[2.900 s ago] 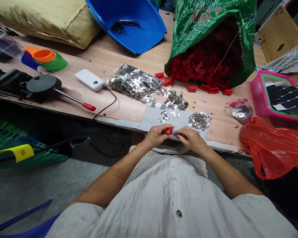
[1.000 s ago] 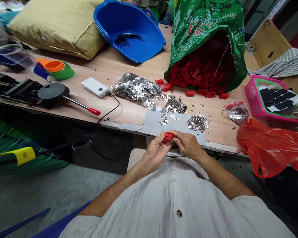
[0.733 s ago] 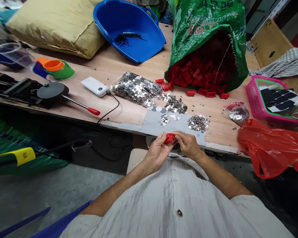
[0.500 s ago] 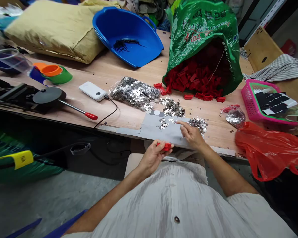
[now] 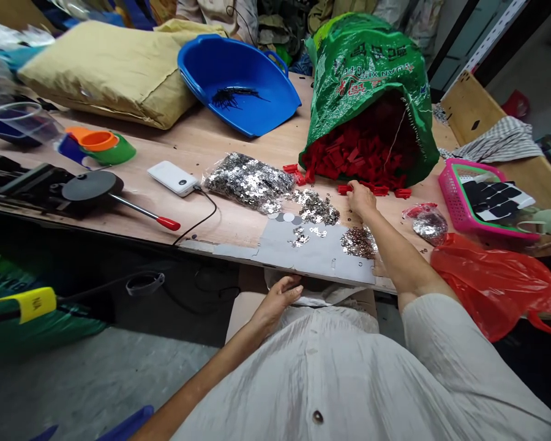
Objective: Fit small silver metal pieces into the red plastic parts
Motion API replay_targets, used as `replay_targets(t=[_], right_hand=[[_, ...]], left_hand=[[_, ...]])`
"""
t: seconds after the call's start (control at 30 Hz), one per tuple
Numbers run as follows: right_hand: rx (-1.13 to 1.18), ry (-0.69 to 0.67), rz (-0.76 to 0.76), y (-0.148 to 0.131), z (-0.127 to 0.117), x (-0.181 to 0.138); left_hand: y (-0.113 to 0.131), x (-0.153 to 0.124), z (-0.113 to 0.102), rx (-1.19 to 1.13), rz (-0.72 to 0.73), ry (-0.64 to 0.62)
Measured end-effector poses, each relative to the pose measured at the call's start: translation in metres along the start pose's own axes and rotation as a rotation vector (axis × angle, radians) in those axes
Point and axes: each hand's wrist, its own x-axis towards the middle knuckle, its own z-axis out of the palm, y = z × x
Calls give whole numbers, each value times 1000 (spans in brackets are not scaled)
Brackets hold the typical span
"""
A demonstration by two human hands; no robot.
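Observation:
My right hand (image 5: 362,199) reaches to the mouth of the green sack (image 5: 367,58), its fingers closed on a small red plastic piece (image 5: 343,190) lying there. More red plastic pieces (image 5: 344,150) spill out of the sack. Below the table's front edge, close to my lap, is my left hand (image 5: 278,301). Its thumb and fingers are apart and nothing shows between them. On the grey sheet (image 5: 312,254) in front of me lie a few small metal pieces (image 5: 299,236). A heap of tiny metal parts (image 5: 358,242) sits under my right forearm.
A clear bag of metal pieces (image 5: 248,180) lies beside a white power bank (image 5: 173,177). Farther back are a blue basin (image 5: 243,116) and a tan sack (image 5: 105,73). A lever tool (image 5: 92,190) stands left; a pink basket (image 5: 457,196) and red bag (image 5: 500,282) lie right.
My right hand has moved from above the grey sheet forward to the red pieces by the sack. My left hand has lowered, and the red piece it held no longer shows.

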Motion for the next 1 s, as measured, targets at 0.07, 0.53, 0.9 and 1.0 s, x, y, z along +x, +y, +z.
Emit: replay_targets(t=[0.07, 0.53, 0.9, 1.0], right_hand=[[1, 28, -2, -2, -4, -6], [662, -557, -557, -30, -16, -188], [-3, -111, -412, -38, 7, -133], [-24, -130, -418, -38, 9, -133]], left_hand=[[6, -7, 2, 56, -40, -106], [34, 3, 36, -117, 295, -117], [30, -7, 26, 95, 502, 3], [29, -10, 23, 196, 550, 33]])
